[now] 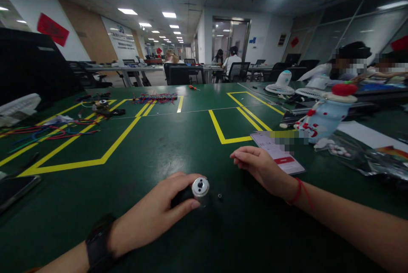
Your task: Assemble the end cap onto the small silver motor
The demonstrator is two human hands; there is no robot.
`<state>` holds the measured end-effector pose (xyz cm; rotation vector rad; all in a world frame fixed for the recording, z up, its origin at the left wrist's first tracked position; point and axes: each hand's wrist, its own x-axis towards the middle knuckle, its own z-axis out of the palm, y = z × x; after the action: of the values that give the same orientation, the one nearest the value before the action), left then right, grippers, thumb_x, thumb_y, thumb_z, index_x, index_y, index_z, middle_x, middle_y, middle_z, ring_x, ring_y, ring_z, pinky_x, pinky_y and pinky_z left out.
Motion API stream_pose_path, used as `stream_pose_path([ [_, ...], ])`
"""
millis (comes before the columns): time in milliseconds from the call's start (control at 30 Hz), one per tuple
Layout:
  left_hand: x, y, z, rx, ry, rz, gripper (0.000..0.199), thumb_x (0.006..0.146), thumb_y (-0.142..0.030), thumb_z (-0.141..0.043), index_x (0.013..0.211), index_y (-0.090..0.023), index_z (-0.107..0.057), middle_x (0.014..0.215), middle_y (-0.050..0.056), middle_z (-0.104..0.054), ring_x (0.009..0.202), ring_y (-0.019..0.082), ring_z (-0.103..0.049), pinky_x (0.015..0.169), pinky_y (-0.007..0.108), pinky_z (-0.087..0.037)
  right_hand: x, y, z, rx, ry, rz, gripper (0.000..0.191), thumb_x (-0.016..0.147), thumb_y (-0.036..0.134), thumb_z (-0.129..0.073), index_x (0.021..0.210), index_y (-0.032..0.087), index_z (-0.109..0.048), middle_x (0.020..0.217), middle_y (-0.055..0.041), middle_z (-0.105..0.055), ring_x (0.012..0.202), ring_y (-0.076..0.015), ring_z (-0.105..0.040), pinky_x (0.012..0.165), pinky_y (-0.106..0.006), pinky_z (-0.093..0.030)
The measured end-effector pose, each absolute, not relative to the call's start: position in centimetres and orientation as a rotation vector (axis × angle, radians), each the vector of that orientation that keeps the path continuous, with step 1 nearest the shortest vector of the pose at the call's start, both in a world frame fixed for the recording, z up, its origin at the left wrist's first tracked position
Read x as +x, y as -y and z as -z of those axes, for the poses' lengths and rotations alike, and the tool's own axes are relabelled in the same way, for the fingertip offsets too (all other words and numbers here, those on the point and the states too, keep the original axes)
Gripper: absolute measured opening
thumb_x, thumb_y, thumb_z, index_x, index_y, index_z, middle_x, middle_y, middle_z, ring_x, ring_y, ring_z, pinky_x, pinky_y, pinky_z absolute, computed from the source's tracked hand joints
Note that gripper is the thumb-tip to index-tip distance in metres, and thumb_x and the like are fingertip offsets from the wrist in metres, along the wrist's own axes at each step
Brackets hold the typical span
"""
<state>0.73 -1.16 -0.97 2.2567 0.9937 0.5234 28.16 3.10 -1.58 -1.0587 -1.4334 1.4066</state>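
My left hand (159, 203) is wrapped round a small motor (200, 188), a silver metal cylinder whose end face with dark holes points up towards me. Thumb and index finger press on its sides near the green table (178, 239). Just right of the motor lies a tiny metal piece (219, 196), perhaps a small gear or nut; it is too small to tell. My right hand (255, 164) hovers or rests farther right with its fingers curled together. Whatever its fingertips may hold is hidden. Beside it is a phone-like screen (277, 154) with a red button.
Loose coloured wires (63, 130) and a bundle of parts (156, 98) lie at the far left. Yellow tape (121, 141) marks the table. To the right stand a light blue decorated bottle (331, 115), plastic bags (366, 158) and a white fan (282, 83). Other people sit beyond.
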Motion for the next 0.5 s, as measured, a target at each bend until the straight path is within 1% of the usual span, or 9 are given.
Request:
stream_pose_path([
  [67, 0.7, 1.2, 1.0, 2.263, -0.995, -0.52, 0.034, 0.095, -0.03, -0.052, 0.128, -0.035, -0.044, 0.122, 0.001, -0.056, 0.106, 0.022, -0.053, 0.09, 0.035, -0.042, 28.3, -3.4, 2.1, -1.058, 1.348, -1.435, 0.018, 0.082, 0.035, -0.063, 0.089, 0.019, -0.068, 0.083, -0.0015, -0.062, 0.075, -0.0128, -0.053, 0.07, -0.028, -0.041],
  [133, 0.7, 1.2, 1.0, 2.27, -0.994, -0.517, 0.033, 0.095, -0.03, -0.052, 0.127, -0.035, -0.045, 0.122, 0.001, -0.056, 0.106, 0.022, -0.053, 0.09, 0.035, -0.042, 28.2, -3.5, 2.3, -1.077, 1.395, -1.419, 0.019, 0.082, 0.035, -0.063, 0.089, 0.019, -0.068, 0.083, -0.0013, -0.062, 0.074, -0.0125, -0.053, 0.068, -0.028, -0.04],
  [267, 0.7, 1.3, 0.9, 2.264, -0.987, -0.521, 0.034, 0.095, -0.029, -0.053, 0.127, -0.035, -0.045, 0.121, 0.0, -0.056, 0.106, 0.021, -0.053, 0.091, 0.034, -0.041, 27.8, -2.9, 1.4, -1.134, 1.645, -1.285, 0.02, 0.086, 0.036, -0.058, 0.088, 0.018, -0.067, 0.08, -0.0008, -0.06, 0.073, -0.0124, -0.053, 0.066, -0.027, -0.04],
  [333, 0.7, 1.3, 0.9, 2.263, -0.977, -0.526, 0.034, 0.095, -0.028, -0.053, 0.127, -0.034, -0.044, 0.12, -0.001, -0.057, 0.105, 0.02, -0.053, 0.091, 0.033, -0.04, 27.5, -2.3, 0.8, -1.121, 1.863, -1.194, 0.019, 0.086, 0.034, -0.057, 0.089, 0.018, -0.067, 0.084, -0.0016, -0.06, 0.074, -0.0127, -0.054, 0.066, -0.027, -0.041],
  [433, 0.8, 1.2, 0.9, 2.276, -0.969, -0.534, 0.034, 0.095, -0.026, -0.054, 0.126, -0.034, -0.045, 0.118, -0.001, -0.058, 0.103, 0.02, -0.054, 0.089, 0.032, -0.041, 26.9, -1.4, 0.3, -0.991, 2.27, -0.98, 0.015, 0.08, 0.027, -0.065, 0.091, 0.019, -0.069, 0.094, -0.0027, -0.059, 0.082, -0.0145, -0.054, 0.073, -0.029, -0.043],
  [500, 0.9, 1.2, 0.9, 2.283, -0.965, -0.55, 0.034, 0.094, -0.025, -0.054, 0.126, -0.034, -0.045, 0.117, -0.001, -0.058, 0.102, 0.02, -0.054, 0.087, 0.032, -0.041, 26.2, -1.1, 0.1, -0.907, 2.406, -0.856, 0.013, 0.077, 0.023, -0.068, 0.09, 0.02, -0.069, 0.096, -0.0026, -0.058, 0.086, -0.015, -0.054, 0.078, -0.03, -0.042],
])
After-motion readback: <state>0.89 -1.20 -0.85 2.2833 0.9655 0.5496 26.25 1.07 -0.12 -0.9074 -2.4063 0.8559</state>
